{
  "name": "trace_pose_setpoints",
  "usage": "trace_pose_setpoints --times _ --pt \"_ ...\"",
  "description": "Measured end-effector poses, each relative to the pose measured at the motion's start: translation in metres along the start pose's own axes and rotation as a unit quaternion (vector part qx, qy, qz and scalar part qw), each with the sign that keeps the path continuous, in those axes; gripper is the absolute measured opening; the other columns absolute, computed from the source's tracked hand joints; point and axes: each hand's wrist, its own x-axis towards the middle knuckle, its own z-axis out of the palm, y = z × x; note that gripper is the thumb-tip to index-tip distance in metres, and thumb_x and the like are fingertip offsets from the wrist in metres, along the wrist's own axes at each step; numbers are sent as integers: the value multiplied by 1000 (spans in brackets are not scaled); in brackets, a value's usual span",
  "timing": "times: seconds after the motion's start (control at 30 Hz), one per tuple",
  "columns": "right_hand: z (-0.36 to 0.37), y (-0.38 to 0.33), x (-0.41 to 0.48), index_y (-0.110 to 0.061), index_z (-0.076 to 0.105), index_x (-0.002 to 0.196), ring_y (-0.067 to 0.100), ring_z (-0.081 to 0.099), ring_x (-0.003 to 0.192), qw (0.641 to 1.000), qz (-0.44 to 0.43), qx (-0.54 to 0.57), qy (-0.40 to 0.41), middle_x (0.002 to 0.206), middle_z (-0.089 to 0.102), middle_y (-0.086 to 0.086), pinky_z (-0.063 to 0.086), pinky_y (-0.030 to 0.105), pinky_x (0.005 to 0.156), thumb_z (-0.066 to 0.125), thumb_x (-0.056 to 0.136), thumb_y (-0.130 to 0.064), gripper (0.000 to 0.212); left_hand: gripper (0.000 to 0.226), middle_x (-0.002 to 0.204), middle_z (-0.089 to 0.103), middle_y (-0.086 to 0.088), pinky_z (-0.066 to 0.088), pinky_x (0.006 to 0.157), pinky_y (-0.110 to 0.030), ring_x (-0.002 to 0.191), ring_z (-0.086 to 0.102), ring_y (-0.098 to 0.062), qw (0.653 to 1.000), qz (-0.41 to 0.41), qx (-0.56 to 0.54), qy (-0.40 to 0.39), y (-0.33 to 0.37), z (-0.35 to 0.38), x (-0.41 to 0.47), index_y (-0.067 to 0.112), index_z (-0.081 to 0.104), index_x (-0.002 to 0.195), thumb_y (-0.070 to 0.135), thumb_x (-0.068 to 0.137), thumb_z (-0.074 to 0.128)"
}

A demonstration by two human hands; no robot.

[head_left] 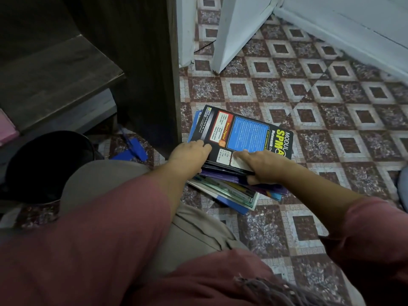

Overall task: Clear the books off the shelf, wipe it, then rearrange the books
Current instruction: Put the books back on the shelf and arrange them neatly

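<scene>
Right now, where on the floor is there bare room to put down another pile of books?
Bare tiled floor lies right of the stack of books, toward the white wall. Left is crowded: shelf unit, black bin, blue scraps.

Maroon-and-cream diamond-patterned floor [309, 140]; a pale panel [238, 29], perhaps a door, stands ajar; dim light.

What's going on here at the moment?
A person is low on the patterned floor beside the dark shelf, with both hands on a stack of books lying on the floor. The left hand holds the near left corner of the black maths book on top. The right hand pinches its near edge, fingers on the cover, thumb underneath. The shelf board in view looks bare.
</scene>
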Motion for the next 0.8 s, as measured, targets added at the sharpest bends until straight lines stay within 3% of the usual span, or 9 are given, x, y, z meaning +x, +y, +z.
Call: trace_pose_setpoints --times 0.2,0.3,0.43,0.5,0.6,0.7,0.8 --pt "6 -4 0 -18 21 149 26 61 105 998 29 -32 41 141 48 11 46 30 83 59 86 -50 80 32 114 56 -14 48 81 -38 106 57 -30 999 0 37 -6 10 1 12 6 48 115 -3 87 59" --pt "25 -16 11 -13 19 148 30 59 108 994 88 -36 49 139 45 12 54 39 81 65 82 -53 90 28 113 58 -13 46 80 -37 104 58 -29 999 1 49 11 10 2 13 7 49 112 -4 87 55" --pt "27 -22 17 -10 20 148 34 62 100 990 120 -20 70 136 46 14 48 39 65 53 97 -32 65 28 114 58 -11 44 81 -36 104 58 -28 999 4 46 22 10 -3 10 7 51 113 -5 87 52" --pt "16 -20 12 -12 22 149 35 63 101 988 128 -20 84 136 50 12 48 40 67 43 98 -13 55 29 115 58 -10 43 83 -35 106 57 -28 998 3 37 41 12 -11 7 8 51 113 -6 88 49" --pt "-12 -21 -6 -18 39 142 33 63 103 980 160 -6 120 122 62 8 48 36 70 40 96 -4 48 33 117 57 -8 41 89 -35 107 53 -26 997 -16 4 81 15 -24 -2 10 50 117 -5 88 49" --pt "-51 -19 -30 -27 51 131 28 65 100 964 183 -31 193 112 68 3 42 31 69 43 96 -12 39 41 117 57 -4 37 93 -35 106 50 -25 982 -47 -59 174 16 -41 -16 15 51 122 0 84 54" --pt "-90 -20 -59 -38 54 127 24 64 101 948 187 -44 255 107 69 -2 30 30 70 47 96 -19 36 33 109 61 -2 38 88 -36 101 56 -25 957 -46 -81 276 16 -73 -35 16 57 116 12 84 62"
